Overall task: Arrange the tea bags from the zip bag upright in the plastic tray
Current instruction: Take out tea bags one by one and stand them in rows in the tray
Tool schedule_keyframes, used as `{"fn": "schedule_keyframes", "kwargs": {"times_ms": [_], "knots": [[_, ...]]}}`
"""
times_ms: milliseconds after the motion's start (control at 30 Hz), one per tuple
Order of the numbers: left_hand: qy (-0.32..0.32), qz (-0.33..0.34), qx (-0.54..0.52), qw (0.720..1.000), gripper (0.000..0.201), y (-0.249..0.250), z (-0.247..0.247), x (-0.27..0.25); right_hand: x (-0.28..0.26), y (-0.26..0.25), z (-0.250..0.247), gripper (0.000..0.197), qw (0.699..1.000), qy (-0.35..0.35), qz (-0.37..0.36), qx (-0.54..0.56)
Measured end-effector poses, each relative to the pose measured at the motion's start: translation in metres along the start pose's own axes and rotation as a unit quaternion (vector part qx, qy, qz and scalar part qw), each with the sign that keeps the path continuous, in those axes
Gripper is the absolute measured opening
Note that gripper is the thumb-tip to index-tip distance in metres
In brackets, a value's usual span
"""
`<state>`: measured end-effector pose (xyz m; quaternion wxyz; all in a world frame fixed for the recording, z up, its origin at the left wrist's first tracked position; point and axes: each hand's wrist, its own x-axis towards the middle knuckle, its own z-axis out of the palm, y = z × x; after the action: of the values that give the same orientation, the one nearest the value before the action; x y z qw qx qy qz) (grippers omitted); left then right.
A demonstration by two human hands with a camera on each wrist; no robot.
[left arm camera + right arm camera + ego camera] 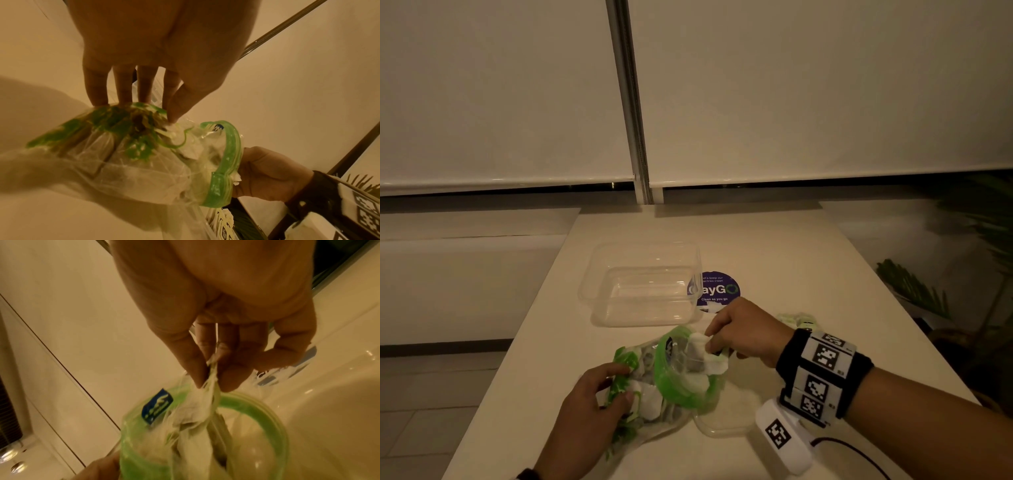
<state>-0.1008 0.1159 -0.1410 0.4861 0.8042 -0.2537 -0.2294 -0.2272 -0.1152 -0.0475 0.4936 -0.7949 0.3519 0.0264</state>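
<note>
One zip bag [654,383] of tea bags [197,415] is gripped by the left hand [592,404]; several are pinched by the right hand [743,329]. One plastic tray [643,284] lies far.

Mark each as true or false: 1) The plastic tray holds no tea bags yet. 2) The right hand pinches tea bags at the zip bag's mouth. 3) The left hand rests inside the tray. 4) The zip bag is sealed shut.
1) True: the plastic tray looks empty.
2) True: the right hand pinches tea bags at the mouth of the zip bag.
3) False: the left hand grips the zip bag's body on the table.
4) False: its green zip rim gapes open.
</note>
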Motion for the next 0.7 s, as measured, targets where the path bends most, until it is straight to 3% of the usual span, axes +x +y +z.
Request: {"fn": "schedule_keyframes", "kwargs": {"times_ms": [233,400,533,700], "knots": [[0.026,0.021,-0.009,0.999,0.043,0.021,-0.005,-0.005,-0.012,-0.003,-0.03,0.01,1.0,-0.014,-0.002,-0.004],[0.074,0.166,-0.005,0.983,0.042,0.066,0.0,-0.017,-0.023,-0.013,-0.048,0.012,0.997,-0.014,-0.065,-0.028],[-0.005,0.189,-0.035,0.981,0.037,0.106,0.016,-0.023,-0.036,-0.027,-0.057,0.014,0.99,-0.035,-0.117,-0.075],[-0.11,0.168,-0.034,0.979,0.059,0.127,0.034,-0.018,-0.05,-0.039,-0.059,0.018,0.972,-0.065,-0.175,-0.142]]}}
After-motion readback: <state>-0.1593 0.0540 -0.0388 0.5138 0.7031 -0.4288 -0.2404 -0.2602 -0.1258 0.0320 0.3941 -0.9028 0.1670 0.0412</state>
